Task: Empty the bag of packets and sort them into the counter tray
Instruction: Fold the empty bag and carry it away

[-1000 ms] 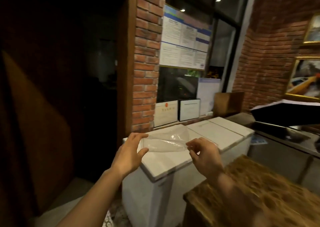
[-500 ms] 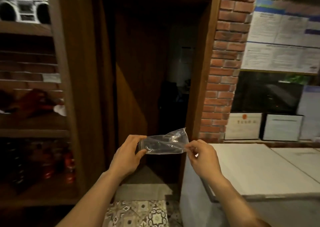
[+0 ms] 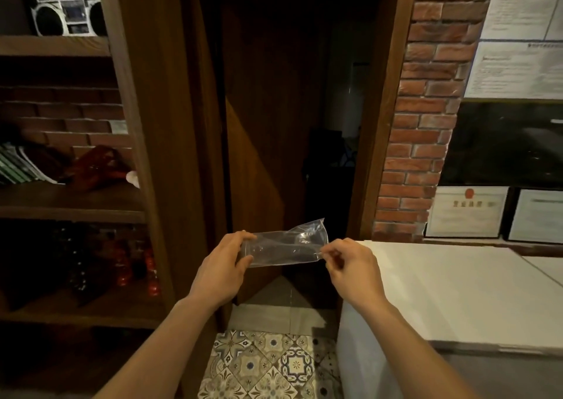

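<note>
Swinging left since a second ago, the view has traded the wooden table and dark tray for a dark doorway and a wooden shelf unit, while the clear plastic bag has stayed stretched between both hands. Judging by how flat and see-through it looks, the bag seems emptied, though whether a packet remains inside cannot be told; no packets or tray show now, so how far the sorting has got cannot be judged. Both forearms reach forward at about chest height. On the left hand, thumb below and fingers above pinch the bag's left end. On the right hand, curled fingers nip its right corner. White chest lid lies just right of them.
</note>
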The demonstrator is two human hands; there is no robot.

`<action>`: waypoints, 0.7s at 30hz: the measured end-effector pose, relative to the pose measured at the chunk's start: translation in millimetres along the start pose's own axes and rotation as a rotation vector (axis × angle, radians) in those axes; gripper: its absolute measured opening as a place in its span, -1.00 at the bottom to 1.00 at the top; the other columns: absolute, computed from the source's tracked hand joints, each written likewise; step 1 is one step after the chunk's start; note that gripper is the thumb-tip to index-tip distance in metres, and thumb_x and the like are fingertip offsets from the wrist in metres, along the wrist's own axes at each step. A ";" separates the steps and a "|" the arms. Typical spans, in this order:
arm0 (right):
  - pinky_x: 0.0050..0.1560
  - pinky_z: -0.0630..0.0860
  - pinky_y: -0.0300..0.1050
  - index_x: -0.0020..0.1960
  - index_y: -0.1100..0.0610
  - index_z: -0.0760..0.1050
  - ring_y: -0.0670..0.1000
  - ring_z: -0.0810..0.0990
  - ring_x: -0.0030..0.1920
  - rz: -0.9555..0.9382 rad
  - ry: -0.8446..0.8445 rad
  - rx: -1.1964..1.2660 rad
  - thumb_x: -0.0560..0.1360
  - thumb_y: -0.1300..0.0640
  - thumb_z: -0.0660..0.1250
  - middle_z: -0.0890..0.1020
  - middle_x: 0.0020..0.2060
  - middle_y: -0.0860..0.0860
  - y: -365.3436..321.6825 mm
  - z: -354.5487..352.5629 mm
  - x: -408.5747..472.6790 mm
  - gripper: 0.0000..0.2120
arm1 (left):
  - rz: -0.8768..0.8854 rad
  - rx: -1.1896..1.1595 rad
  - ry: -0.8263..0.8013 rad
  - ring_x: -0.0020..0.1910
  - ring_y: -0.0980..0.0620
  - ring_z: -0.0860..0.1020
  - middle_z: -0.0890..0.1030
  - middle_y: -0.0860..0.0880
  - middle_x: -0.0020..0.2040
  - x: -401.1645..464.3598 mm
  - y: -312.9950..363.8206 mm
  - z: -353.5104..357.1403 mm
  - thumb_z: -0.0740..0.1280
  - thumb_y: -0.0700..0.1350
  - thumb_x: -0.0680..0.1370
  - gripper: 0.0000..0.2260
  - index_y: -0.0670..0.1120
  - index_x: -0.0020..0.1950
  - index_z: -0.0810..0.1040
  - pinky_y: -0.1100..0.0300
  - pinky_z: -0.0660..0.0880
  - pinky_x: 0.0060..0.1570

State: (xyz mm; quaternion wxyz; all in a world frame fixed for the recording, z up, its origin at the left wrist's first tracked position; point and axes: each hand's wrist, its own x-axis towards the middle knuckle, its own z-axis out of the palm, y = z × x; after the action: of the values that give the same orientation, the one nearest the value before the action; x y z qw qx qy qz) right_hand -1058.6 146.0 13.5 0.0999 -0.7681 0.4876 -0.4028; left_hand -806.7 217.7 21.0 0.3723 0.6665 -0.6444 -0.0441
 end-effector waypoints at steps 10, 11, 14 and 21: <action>-0.10 0.63 -0.17 0.05 -0.03 0.68 -0.12 0.59 -0.13 0.029 -0.044 -0.015 0.51 0.21 0.45 0.62 -0.12 -0.12 15.0 29.0 -10.9 -0.82 | -0.048 -0.026 -0.063 0.37 0.03 0.47 0.38 0.10 0.47 -5.1 -37.8 29.0 0.32 -0.08 0.61 -0.64 0.14 0.38 0.37 -0.09 0.51 0.29; -0.10 0.63 -0.14 0.05 -0.02 0.68 -0.11 0.59 -0.13 0.034 -0.052 -0.014 0.51 0.21 0.45 0.62 -0.12 -0.11 16.9 33.7 -11.8 -0.82 | -0.056 -0.028 -0.070 0.37 0.03 0.47 0.38 0.10 0.47 -5.9 -42.8 31.9 0.32 -0.07 0.61 -0.64 0.15 0.38 0.37 -0.10 0.51 0.29; -0.13 0.61 -0.16 0.03 0.00 0.68 -0.11 0.59 -0.17 0.045 -0.090 -0.020 0.51 0.23 0.45 0.62 -0.14 -0.10 22.6 53.1 -21.9 -0.83 | -0.094 -0.024 -0.115 0.33 0.04 0.50 0.39 0.10 0.47 -14.7 -62.1 43.8 0.32 -0.06 0.61 -0.65 0.16 0.37 0.38 -0.07 0.52 0.27; -0.15 0.49 -0.27 0.06 0.04 0.68 -0.08 0.58 -0.16 0.119 -0.195 -0.059 0.51 0.25 0.44 0.65 -0.11 -0.06 50.5 106.9 -54.2 -0.82 | -0.188 0.019 -0.229 0.31 0.01 0.51 0.41 0.08 0.44 -42.0 -114.4 80.1 0.33 -0.03 0.61 -0.64 0.15 0.39 0.37 -0.07 0.52 0.26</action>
State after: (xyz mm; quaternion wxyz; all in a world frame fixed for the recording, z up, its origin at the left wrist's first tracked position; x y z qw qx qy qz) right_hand -1026.6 139.8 -112.5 0.1479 -0.7762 0.5318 -0.3048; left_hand -762.3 207.7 -117.5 0.2841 0.7181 -0.6178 -0.1484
